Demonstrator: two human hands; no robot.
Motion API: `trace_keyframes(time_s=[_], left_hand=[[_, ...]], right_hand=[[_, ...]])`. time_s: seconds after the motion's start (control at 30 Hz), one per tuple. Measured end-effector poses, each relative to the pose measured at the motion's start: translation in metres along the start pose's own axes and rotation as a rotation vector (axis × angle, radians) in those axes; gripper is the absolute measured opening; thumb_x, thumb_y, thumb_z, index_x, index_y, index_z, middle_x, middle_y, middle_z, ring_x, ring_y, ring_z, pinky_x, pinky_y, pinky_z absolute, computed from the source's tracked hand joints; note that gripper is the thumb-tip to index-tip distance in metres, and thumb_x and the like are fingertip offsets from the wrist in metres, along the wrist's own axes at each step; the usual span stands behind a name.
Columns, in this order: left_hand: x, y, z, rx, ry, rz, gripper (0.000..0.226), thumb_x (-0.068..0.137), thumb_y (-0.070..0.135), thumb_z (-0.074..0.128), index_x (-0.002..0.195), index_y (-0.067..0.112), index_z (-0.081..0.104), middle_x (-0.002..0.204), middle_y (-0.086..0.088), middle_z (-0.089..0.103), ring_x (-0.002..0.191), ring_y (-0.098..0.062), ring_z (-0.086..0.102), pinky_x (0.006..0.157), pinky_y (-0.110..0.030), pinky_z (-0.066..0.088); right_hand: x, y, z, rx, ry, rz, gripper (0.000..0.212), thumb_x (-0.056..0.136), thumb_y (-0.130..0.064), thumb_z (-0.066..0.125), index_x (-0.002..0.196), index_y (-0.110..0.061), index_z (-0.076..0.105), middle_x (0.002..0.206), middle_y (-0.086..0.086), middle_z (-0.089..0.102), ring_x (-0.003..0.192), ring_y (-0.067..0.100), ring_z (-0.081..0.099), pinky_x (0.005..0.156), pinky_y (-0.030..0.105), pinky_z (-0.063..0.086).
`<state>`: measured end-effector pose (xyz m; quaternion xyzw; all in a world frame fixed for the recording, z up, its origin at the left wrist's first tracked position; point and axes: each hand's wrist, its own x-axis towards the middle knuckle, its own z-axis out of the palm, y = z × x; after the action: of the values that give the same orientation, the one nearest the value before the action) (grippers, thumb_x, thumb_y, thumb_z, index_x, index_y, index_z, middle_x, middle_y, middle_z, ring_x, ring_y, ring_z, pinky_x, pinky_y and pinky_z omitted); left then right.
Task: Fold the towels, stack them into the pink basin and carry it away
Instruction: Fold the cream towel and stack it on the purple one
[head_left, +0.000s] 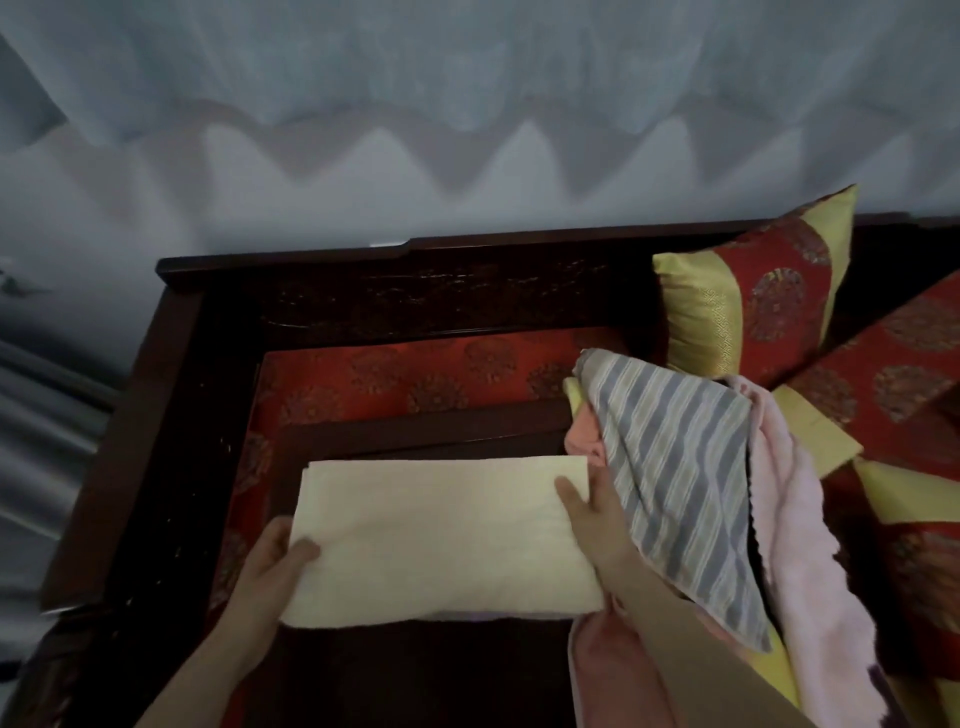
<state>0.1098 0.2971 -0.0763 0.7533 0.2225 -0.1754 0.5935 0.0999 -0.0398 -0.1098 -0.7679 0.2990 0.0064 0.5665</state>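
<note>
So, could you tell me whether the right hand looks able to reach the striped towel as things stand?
Probably yes: the striped towel lies uncovered right beside the right hand, nothing between them. That hand holds the cream towel by its edge, though, and would have to let go first.

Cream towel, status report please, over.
Left hand, right hand grip the folded cream towel by its ends. Pink basin not in view. Striped towel, pink towel heaped unfolded beside it.

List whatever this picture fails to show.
Head view:
- Pink basin: nowhere in frame.
- Left hand and right hand: fingers hidden under the cream towel; only thumbs show.
- Pile on the right: striped towel covers it, so count unclear.
- Pink towel: cut off by bottom edge.
</note>
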Motion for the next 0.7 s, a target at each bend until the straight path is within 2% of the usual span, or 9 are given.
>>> trace_keyframes(time_s=[0.1, 0.17, 0.27, 0.37, 0.47, 0.53, 0.57, 0.63, 0.7], left_hand=[[0.011, -0.019, 0.0, 0.029, 0.066, -0.038, 0.015, 0.089, 0.004, 0.056, 0.104, 0.004, 0.053, 0.102, -0.025, 0.061, 0.082, -0.029, 0.057, 0.067, -0.038, 0.044], [0.017, -0.025, -0.004, 0.044, 0.089, -0.035, 0.018, 0.088, 0.002, 0.058, 0.105, 0.002, 0.052, 0.097, -0.021, 0.061, 0.079, -0.029, 0.057, 0.065, -0.036, 0.044], [0.019, -0.037, -0.021, 0.126, 0.151, -0.036, 0.015, 0.084, -0.006, 0.06, 0.096, 0.0, 0.053, 0.092, -0.023, 0.061, 0.073, -0.027, 0.054, 0.059, -0.032, 0.046], [0.022, -0.052, -0.037, 0.272, 0.164, -0.065, 0.02, 0.076, -0.014, 0.066, 0.086, -0.001, 0.054, 0.09, -0.028, 0.063, 0.074, -0.026, 0.056, 0.049, -0.015, 0.049], [0.034, -0.051, -0.044, 0.374, 0.171, -0.139, 0.04, 0.066, -0.015, 0.074, 0.1, -0.008, 0.054, 0.094, -0.031, 0.064, 0.067, -0.028, 0.059, 0.057, -0.019, 0.05], [0.041, -0.03, -0.039, 0.434, 0.219, -0.027, 0.046, 0.069, -0.012, 0.071, 0.111, -0.011, 0.053, 0.101, -0.031, 0.061, 0.069, -0.013, 0.057, 0.067, -0.012, 0.045], [0.04, -0.01, -0.03, 0.482, 0.225, 0.07, 0.04, 0.075, -0.008, 0.067, 0.112, -0.007, 0.053, 0.103, -0.027, 0.06, 0.073, 0.0, 0.052, 0.069, -0.006, 0.04], [0.03, 0.033, 0.012, 0.473, 0.219, 0.258, 0.033, 0.082, -0.004, 0.06, 0.113, 0.006, 0.054, 0.102, -0.013, 0.057, 0.078, 0.012, 0.051, 0.067, 0.004, 0.035], [0.019, 0.062, 0.072, 0.393, 0.179, 0.414, 0.032, 0.082, -0.009, 0.058, 0.106, 0.01, 0.056, 0.095, -0.008, 0.058, 0.076, 0.022, 0.052, 0.066, 0.005, 0.036]], right_hand=[[0.004, 0.012, 0.021, -0.156, 0.082, -0.037, 0.017, 0.089, -0.018, 0.064, 0.091, -0.008, 0.051, 0.077, 0.001, 0.055, 0.069, 0.014, 0.051, 0.073, 0.03, 0.038], [0.004, 0.016, 0.032, -0.196, 0.095, -0.061, 0.03, 0.086, -0.029, 0.065, 0.097, -0.004, 0.055, 0.088, 0.008, 0.063, 0.078, 0.022, 0.059, 0.073, 0.033, 0.044], [0.006, 0.015, 0.044, -0.284, 0.024, -0.102, 0.058, 0.077, -0.056, 0.052, 0.106, -0.007, 0.058, 0.092, 0.011, 0.067, 0.084, 0.029, 0.064, 0.078, 0.036, 0.049], [0.005, 0.001, 0.043, -0.439, -0.075, -0.143, 0.066, 0.08, -0.053, 0.051, 0.127, -0.006, 0.049, 0.105, 0.016, 0.062, 0.1, 0.03, 0.059, 0.08, 0.031, 0.037], [0.009, -0.011, 0.033, -0.395, -0.269, -0.103, 0.062, 0.088, -0.03, 0.061, 0.14, -0.008, 0.034, 0.119, 0.013, 0.059, 0.1, 0.023, 0.058, 0.074, 0.023, 0.037], [0.012, -0.016, 0.011, -0.349, -0.302, -0.189, 0.044, 0.087, -0.023, 0.063, 0.124, -0.009, 0.047, 0.102, 0.003, 0.062, 0.087, 0.017, 0.058, 0.072, 0.024, 0.039], [0.015, -0.018, -0.007, -0.329, -0.262, -0.237, 0.032, 0.085, -0.021, 0.062, 0.115, -0.012, 0.053, 0.094, 0.001, 0.061, 0.082, 0.016, 0.058, 0.072, 0.027, 0.043], [0.022, -0.021, -0.051, -0.345, -0.131, -0.27, 0.018, 0.085, -0.02, 0.06, 0.102, -0.02, 0.057, 0.094, -0.001, 0.063, 0.083, 0.015, 0.059, 0.076, 0.029, 0.047], [0.031, -0.019, -0.097, -0.384, -0.007, -0.259, 0.014, 0.083, -0.016, 0.062, 0.094, -0.023, 0.057, 0.095, -0.003, 0.063, 0.083, 0.013, 0.059, 0.077, 0.026, 0.047]])
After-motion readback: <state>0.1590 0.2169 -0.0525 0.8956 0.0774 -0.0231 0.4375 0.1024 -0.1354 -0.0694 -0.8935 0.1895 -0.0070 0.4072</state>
